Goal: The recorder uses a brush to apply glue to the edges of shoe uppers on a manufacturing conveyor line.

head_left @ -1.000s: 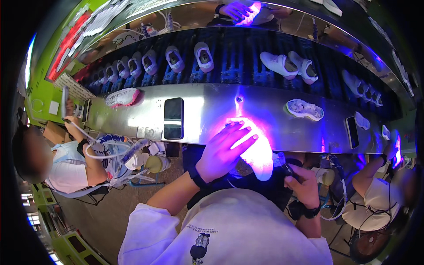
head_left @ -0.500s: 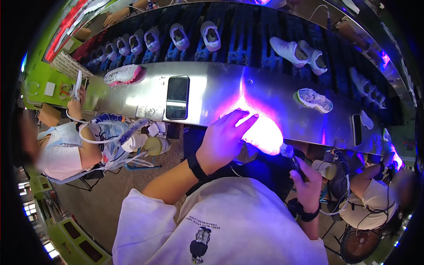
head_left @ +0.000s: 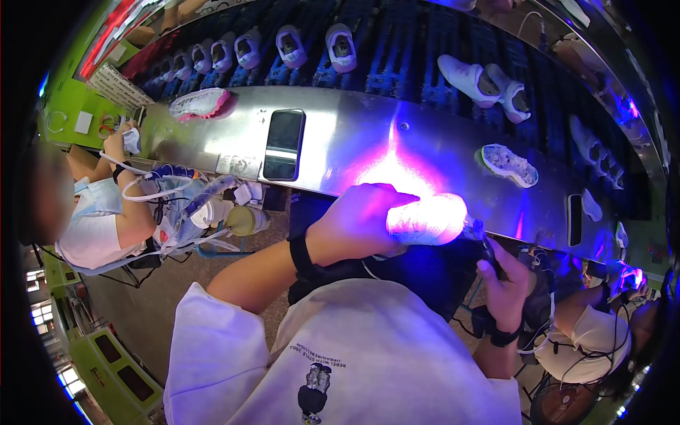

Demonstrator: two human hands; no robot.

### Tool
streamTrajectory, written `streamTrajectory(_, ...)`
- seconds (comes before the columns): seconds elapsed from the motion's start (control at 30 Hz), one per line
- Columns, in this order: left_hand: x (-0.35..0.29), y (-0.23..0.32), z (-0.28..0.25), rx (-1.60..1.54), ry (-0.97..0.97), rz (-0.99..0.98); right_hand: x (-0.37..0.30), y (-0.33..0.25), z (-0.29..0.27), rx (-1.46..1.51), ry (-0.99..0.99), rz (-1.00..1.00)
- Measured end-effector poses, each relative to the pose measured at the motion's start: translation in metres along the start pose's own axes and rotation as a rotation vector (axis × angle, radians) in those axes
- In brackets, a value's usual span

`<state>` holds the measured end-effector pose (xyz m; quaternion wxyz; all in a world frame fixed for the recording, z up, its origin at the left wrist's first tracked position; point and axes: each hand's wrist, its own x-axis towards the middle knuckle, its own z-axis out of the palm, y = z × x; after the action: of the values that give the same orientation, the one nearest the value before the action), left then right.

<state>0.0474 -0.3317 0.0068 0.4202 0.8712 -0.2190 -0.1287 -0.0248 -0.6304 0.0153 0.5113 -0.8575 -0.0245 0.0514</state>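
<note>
Our left grip [head_left: 360, 221] holds the shoe [head_left: 431, 223] at the near edge of the table [head_left: 234, 149]. Its long axis runs roughly left to right, the rounded free end pointing right, toward the brush [head_left: 473, 228] that our right grip [head_left: 506, 283] clasps.

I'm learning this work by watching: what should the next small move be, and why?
I'd probably draw the brush a short way along the edge of the brightly lit shoe: the right hand holds its tip at the shoe's right end, while the left hand grips the left end, which should help steady it.
</note>
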Motion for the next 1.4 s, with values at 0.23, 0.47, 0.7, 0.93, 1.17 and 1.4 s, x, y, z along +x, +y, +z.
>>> streamTrajectory(0.23, 0.014, 0.016, 0.021, -0.314, -0.082, -0.189, 0.010, 0.022, -0.009, 0.378, -0.034, 0.229)
streamTrajectory(0.47, 0.013, 0.024, 0.031, -0.339, -0.125, -0.199, 0.024, 0.014, -0.031, 0.178, -0.081, 0.161)
streamTrajectory(0.7, 0.001, 0.016, 0.020, -0.384, -0.191, -0.239, 0.017, 0.013, -0.027, 0.220, -0.139, 0.125)
streamTrajectory(0.93, -0.016, 0.007, 0.011, -0.583, -0.153, -0.220, 0.021, -0.009, -0.003, 0.225, -0.164, 0.158)
streamTrajectory(1.17, -0.018, 0.007, 0.008, -0.933, -0.198, -0.356, -0.006, 0.000, 0.018, 0.222, -0.191, 0.211)
streamTrajectory(1.4, -0.010, 0.014, 0.034, -0.842, -0.097, -0.270, 0.013, 0.000, 0.006, 0.172, -0.102, 0.186)
